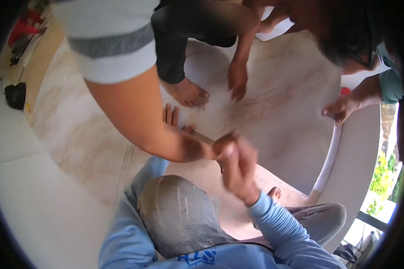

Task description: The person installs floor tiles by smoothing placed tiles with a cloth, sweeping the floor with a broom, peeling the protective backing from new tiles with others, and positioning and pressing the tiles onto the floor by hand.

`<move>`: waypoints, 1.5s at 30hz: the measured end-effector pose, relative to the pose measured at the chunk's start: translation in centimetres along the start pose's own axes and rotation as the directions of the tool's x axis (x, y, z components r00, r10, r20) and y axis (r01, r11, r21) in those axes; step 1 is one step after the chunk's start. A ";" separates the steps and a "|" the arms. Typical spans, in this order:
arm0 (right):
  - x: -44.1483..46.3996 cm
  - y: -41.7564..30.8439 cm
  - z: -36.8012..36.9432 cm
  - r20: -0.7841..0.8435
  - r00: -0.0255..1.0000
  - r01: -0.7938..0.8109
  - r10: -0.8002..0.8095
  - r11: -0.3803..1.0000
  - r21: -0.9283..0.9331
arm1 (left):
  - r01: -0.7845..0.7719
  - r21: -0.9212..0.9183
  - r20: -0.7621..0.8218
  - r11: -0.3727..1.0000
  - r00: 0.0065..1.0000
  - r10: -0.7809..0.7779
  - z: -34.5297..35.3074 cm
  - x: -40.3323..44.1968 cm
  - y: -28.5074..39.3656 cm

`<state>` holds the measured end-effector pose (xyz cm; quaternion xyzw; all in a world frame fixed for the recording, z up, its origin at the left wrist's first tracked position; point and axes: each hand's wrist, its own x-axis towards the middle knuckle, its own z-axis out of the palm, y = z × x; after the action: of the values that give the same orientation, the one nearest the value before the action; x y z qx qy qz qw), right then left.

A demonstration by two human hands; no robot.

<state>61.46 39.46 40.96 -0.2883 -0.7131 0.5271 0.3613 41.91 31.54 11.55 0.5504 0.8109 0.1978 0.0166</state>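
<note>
My right hand [241, 172], coming from a light blue sleeve, is raised in the middle with its fingers closed. It meets the hand of a co-worker whose bare forearm [134, 112] crosses from the upper left. Motion blur hides what, if anything, is between the two hands. My left hand [171, 115] lies on the marble-patterned tile [278, 125], fingers stretched out. The co-worker's forearm covers its back and wrist.
A second person's hand [238, 80] hangs over the tile beside a bare foot [188, 92]. At the right, another person's hand [343, 107] touches the tile's edge. A black object [15, 95] lies at the far left. Plants [380, 179] show outside at right.
</note>
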 end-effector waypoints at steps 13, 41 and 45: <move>-14.2 11.9 3.3 0.432 0.648 -0.638 0.627 0.757 -0.143 | 0.158 0.063 0.175 0.985 0.970 -0.166 -0.9 0.8 2.6; -12.9 23.3 8.5 -0.077 0.500 -0.619 0.863 0.418 0.665 | 0.134 0.001 0.159 0.991 0.978 -0.132 -0.7 0.4 2.3; -13.5 19.1 6.6 -0.034 0.574 -0.754 0.818 0.544 0.369 | 0.118 0.005 0.155 0.993 0.981 -0.117 1.1 -0.3 1.3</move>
<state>64.35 30.49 18.53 -0.5688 -0.3722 0.7067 0.1962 43.45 31.99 10.89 0.5152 0.8379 0.1547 0.0922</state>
